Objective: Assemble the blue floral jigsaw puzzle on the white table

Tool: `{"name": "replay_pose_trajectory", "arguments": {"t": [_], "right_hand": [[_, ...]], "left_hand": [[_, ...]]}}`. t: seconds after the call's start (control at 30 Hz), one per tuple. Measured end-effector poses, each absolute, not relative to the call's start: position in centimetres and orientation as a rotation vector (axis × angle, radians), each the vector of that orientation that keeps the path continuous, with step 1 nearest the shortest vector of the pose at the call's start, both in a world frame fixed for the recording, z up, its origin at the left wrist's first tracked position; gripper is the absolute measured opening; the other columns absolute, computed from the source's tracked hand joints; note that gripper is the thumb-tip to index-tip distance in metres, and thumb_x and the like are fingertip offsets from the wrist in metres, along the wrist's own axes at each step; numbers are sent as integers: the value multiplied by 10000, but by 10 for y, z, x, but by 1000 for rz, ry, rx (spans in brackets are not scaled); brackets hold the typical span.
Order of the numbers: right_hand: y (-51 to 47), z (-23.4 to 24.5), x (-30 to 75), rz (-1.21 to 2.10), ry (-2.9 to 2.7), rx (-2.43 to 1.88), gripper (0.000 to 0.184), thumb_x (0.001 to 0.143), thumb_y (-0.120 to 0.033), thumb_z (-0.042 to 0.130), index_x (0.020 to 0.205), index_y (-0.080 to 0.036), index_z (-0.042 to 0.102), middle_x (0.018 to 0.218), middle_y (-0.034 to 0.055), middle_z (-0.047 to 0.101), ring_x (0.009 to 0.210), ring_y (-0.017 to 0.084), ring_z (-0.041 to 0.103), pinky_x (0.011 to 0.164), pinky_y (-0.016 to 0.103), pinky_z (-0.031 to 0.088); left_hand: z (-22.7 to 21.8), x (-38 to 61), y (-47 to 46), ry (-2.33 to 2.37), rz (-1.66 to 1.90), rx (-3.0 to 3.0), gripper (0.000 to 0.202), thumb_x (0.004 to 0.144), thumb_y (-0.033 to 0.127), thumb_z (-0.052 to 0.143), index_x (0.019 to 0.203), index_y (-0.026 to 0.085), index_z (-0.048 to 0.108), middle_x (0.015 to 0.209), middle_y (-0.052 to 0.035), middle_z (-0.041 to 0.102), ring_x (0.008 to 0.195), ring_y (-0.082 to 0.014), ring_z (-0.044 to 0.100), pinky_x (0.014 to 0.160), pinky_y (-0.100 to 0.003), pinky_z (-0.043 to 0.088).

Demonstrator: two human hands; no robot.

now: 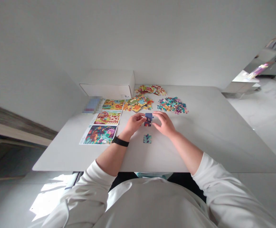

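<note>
Left grip (134, 123), right grip (164, 124): blue puzzle piece (148, 116) | white table (199, 142) | white wall (45, 53)

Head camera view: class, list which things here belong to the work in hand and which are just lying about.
In use: left hand, right hand, blue puzzle pieces, teal puzzle piece, piles of puzzle pieces, picture sheets.

Lying about: white box, black wristband.

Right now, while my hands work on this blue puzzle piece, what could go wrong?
The blue jigsaw piece sits between the left hand and right hand, so it might slip and land on the loose teal piece below. The right hand might also disturb the nearby pink-and-teal pile, scattering its pieces.
</note>
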State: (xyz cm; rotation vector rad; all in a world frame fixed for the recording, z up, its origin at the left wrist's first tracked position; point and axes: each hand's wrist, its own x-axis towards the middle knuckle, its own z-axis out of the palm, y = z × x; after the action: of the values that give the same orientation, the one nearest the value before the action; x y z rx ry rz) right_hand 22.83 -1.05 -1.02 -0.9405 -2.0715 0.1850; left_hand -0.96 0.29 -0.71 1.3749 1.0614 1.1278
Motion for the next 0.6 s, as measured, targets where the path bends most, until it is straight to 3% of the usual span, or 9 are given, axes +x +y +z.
{"name": "replay_pose_trajectory", "arguments": {"t": [0.13, 0.3, 0.43, 0.6], "right_hand": [[-10, -10, 226, 156, -2111, -939, 373, 997, -175, 672, 1347, -299, 710, 1412, 109, 719, 1337, 311, 657, 1185, 559, 548], [-3, -15, 225, 155, -2083, -989, 296, 984, -161, 680, 1229, -307, 757, 1318, 93, 739, 1273, 303, 680, 1152, 540, 565], [3, -16, 227, 146, -2085, -1003, 260, 975, -170, 697, 1193, -293, 767, 1298, 96, 740, 1266, 299, 686, 1151, 517, 563], [12, -13, 233, 196, -2125, -1067, 242, 967, -169, 701, 1165, -283, 781, 1289, 98, 747, 1255, 295, 699, 1155, 507, 557]], "left_hand": [[-12, -9, 5, 1049, 1125, 1396, 487, 801, 521, 892, 1077, 146, 748, 670, 21, 646, 522, -81, 454, 523, -232, 311], [-16, -9, 7, 1054, 1095, 1471, 478, 866, 489, 823, 1171, 126, 767, 854, -70, 786, 636, -129, 606, 600, -247, 434], [-11, -13, 6, 1257, 1128, 1656, 339, 989, 340, 670, 1249, 145, 767, 943, -79, 807, 728, -149, 656, 705, -265, 498], [-2, -29, 5, 1557, 1145, 1889, 314, 948, 218, 709, 1257, 202, 768, 1119, -73, 789, 726, -145, 621, 768, -291, 524]]}}
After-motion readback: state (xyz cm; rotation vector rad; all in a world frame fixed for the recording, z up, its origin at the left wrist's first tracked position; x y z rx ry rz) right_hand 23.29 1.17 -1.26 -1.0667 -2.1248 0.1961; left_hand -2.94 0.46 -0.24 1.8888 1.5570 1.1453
